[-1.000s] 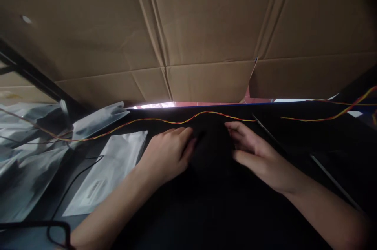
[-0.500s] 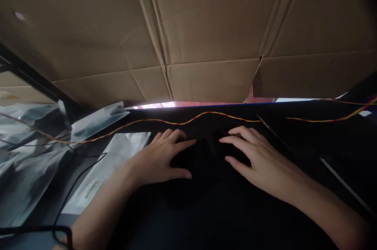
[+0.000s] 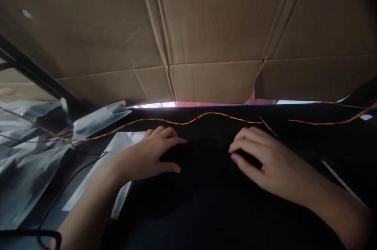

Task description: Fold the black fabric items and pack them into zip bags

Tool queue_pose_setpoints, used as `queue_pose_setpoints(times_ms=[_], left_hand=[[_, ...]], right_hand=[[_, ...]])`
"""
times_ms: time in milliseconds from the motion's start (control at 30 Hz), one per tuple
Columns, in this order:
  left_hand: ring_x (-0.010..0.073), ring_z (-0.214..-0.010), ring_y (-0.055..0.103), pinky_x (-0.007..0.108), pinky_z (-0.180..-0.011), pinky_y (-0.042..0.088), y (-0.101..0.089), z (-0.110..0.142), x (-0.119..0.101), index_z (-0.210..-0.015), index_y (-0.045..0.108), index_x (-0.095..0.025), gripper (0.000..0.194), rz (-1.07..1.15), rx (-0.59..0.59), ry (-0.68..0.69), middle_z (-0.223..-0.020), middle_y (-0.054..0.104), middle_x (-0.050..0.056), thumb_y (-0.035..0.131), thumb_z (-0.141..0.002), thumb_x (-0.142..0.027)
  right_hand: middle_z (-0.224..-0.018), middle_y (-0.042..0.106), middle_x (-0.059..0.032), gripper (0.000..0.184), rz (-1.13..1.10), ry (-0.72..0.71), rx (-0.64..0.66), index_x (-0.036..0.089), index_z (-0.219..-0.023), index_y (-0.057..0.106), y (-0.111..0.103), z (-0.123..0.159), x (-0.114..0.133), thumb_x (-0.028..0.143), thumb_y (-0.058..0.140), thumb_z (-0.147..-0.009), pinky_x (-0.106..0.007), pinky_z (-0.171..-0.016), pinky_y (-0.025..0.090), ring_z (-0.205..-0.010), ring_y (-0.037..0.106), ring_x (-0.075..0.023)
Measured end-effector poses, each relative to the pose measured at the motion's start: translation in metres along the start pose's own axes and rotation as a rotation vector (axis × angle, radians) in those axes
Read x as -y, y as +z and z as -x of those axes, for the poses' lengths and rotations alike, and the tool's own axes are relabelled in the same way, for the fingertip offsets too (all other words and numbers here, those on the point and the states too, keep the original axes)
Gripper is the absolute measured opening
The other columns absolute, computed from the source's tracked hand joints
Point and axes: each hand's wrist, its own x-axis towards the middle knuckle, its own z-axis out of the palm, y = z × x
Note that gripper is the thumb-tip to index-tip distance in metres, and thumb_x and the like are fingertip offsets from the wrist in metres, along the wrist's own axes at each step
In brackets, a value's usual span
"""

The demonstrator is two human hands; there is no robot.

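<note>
Toward nine o'clock, the clear plastic bags (image 3: pixel 29 179) are lying heaped, with the thin black cable (image 3: pixel 67 181) running beside them; if my left elbow were swinging out, it could be snagging that cable and dragging the heap. At eight o'clock the white pouch (image 3: pixel 122 141) is lying partly hidden under my left forearm, so a careless pull back could be creasing it or sweeping it along.

My left hand (image 3: pixel 150 157), at between seven and eight o'clock, is opening wide, thumb well apart from the fingers, and I am seeing nothing held in it. Below centre, toward six o'clock, the black surface (image 3: pixel 206 203) is spreading between my hands; it is swallowing outlines, so I could be misjudging an edge and fumbling. Above my fingers, the red-and-yellow wire (image 3: pixel 210 113) is crossing from nine toward three o'clock; reaching farther, I could be hooking it.

My right hand (image 3: pixel 265 156), at four o'clock, is curving, fingertips nearing the thumb; whether it is gripping something dark, I cannot tell. Just past it, the thin pale strip (image 3: pixel 341 179) is slanting near my forearm, where a sideways slip could be scraping my skin.
</note>
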Motion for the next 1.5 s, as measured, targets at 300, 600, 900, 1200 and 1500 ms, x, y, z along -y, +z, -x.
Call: queue_pose_setpoints(times_ms=[300, 600, 900, 1200, 1500], left_hand=[[0.0281, -0.123, 0.067, 0.048, -0.110, 0.045, -0.004, -0.007, 0.003, -0.130, 0.070, -0.030, 0.035, -0.104, -0.204, 0.115, -0.131, 0.072, 0.005, 0.053, -0.101, -0.017], [0.0152, -0.073, 0.064, 0.028, -0.062, 0.045, -0.007, -0.002, -0.018, -0.094, 0.073, -0.027, 0.007, 0.132, 0.165, 0.056, -0.087, 0.070, -0.004, 0.076, -0.088, -0.025], [0.0312, -0.119, 0.062, 0.047, -0.106, 0.053, -0.001, 0.007, -0.024, -0.120, 0.066, -0.029, 0.058, 0.079, 0.145, -0.031, -0.129, 0.063, 0.005, 0.090, -0.068, -0.029], [0.0459, -0.153, 0.039, 0.065, -0.129, 0.032, 0.006, 0.015, -0.033, -0.155, 0.053, -0.030, 0.120, -0.012, 0.177, -0.078, -0.161, 0.049, 0.011, 0.101, -0.046, -0.040], [0.0453, -0.159, 0.032, 0.069, -0.132, 0.021, 0.004, 0.015, -0.029, -0.159, 0.050, -0.030, 0.113, -0.018, 0.174, -0.074, -0.169, 0.044, 0.011, 0.100, -0.059, -0.047]], right_hand=[[-0.101, 0.078, 0.0015, 0.025, -0.204, -0.016, 0.254, 0.034, -0.109, 0.079, 0.004, 0.005, 0.011, 0.015, 0.068, -0.095, -0.041, -0.096, 0.057, -0.098, 0.074, -0.0226], [-0.068, 0.066, 0.0027, 0.045, -0.341, 0.058, 0.457, 0.025, -0.064, 0.068, -0.013, 0.011, 0.027, 0.041, 0.065, -0.106, -0.032, -0.062, 0.049, -0.060, 0.063, -0.0138], [-0.092, 0.076, 0.0056, 0.007, -0.182, -0.022, 0.393, 0.031, -0.096, 0.076, 0.005, 0.006, 0.021, 0.024, 0.079, -0.095, -0.038, -0.083, 0.052, -0.087, 0.073, -0.0205], [-0.074, 0.070, 0.0039, 0.042, -0.359, 0.134, 0.633, 0.024, -0.068, 0.073, -0.010, 0.010, 0.021, 0.057, 0.079, -0.094, -0.032, -0.075, 0.047, -0.073, 0.066, -0.0149], [-0.079, 0.072, 0.0039, 0.033, -0.342, 0.233, 0.679, 0.044, -0.119, 0.082, -0.004, 0.008, 0.013, 0.053, 0.084, -0.088, -0.030, -0.069, 0.047, -0.075, 0.068, -0.0187]])
